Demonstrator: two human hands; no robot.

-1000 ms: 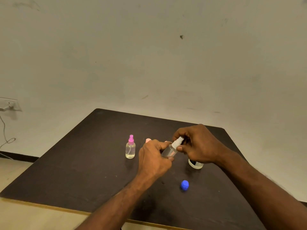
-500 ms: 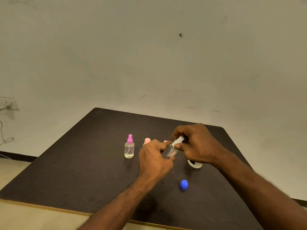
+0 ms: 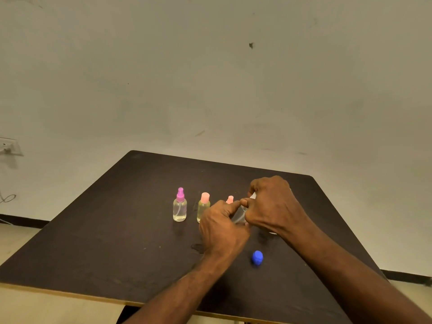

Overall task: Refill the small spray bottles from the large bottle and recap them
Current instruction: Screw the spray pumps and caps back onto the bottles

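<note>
Above the dark counter (image 3: pixel 117 230), the left hand (image 3: pixel 222 228) grips a clear spray bottle (image 3: pixel 239 215) while the right hand (image 3: pixel 272 204) pinches its top. Behind stand three capped bottles (image 3: pixel 180 208); a blue cap (image 3: pixel 257 257) lies nearer.

We see a dark brown, nearly black table (image 3: pixel 117 242) with a pale wood-coloured edge along its near side. On it, left of the hands, stands a clear bottle (image 3: pixel 179 209) with a magenta-pink spray top and faintly yellowish liquid. Just right of that bottle is a second one (image 3: pixel 202 210), its liquid yellow-green under a salmon-pink cap. Farther right of it, a peach-pink top (image 3: pixel 230 199) shows behind the fingers. Near the table's front edge lies a bright blue cap (image 3: pixel 257 258). Behind the table, the wall (image 3: pixel 210 78) is off-white with a few dark specks.
</note>
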